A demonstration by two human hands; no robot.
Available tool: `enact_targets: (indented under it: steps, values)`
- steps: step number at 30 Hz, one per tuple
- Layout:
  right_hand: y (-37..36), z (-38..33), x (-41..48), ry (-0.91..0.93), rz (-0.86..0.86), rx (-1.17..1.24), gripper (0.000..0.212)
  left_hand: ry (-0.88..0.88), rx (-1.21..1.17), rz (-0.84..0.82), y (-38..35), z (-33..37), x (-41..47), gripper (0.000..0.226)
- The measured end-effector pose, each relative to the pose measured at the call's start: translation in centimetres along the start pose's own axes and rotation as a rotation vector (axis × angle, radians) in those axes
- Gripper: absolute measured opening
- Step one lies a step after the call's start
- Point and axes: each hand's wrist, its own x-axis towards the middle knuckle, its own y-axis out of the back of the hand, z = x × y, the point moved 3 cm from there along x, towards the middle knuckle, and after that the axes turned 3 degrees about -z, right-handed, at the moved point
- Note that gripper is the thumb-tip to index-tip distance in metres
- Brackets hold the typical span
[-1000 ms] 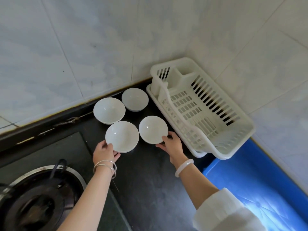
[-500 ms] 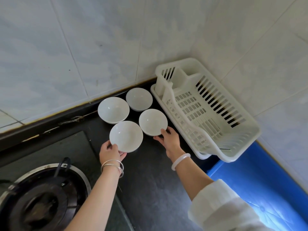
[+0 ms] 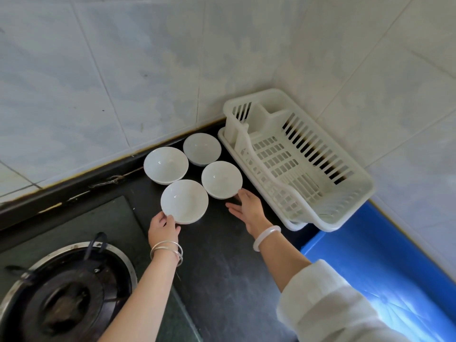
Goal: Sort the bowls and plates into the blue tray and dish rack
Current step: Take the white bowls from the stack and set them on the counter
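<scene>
Several white bowls stand in a cluster on the black counter (image 3: 222,267), left of the empty white dish rack (image 3: 345,213). My left hand (image 3: 164,228) grips the near rim of the near-left bowl (image 3: 184,201), thumb over the edge. My right hand (image 3: 249,208) is open, its fingertips against the near edge of the near-right bowl (image 3: 221,179) and its thumb spread away from it. Two more bowls, the far-left one (image 3: 165,164) and the far-right one (image 3: 201,148), sit behind by the wall. The blue tray (image 3: 370,255) lies at the lower right, partly under the rack's corner.
A gas burner (image 3: 66,292) with a metal ring sits at the lower left on a dark glass hob. Tiled walls meet in a corner behind the rack. No plates are in view.
Both near bowls have slid back toward the far bowls. My right hand's thumb has come off its bowl and the fingers have spread. The left hand keeps its hold.
</scene>
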Motion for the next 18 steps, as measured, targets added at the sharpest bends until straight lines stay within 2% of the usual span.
enact_targets:
  steps: [4, 10, 18]
  values:
    - [1.6, 0.1, -3.0, 0.036, -0.01, -0.077, 0.037, -0.066, 0.09, -0.039, 0.6, -1.5, -2.1, 0.038]
    - [7.1, 1.2, -9.7, 0.141, 0.0, -0.213, 0.024, -0.148, 0.31, -0.232, -0.2, -4.3, -7.3, 0.031]
    - [19.5, 6.9, -18.6, 0.174, 0.238, -0.335, 0.02, -0.28, 0.752, -0.578, -3.6, -9.6, -17.6, 0.026]
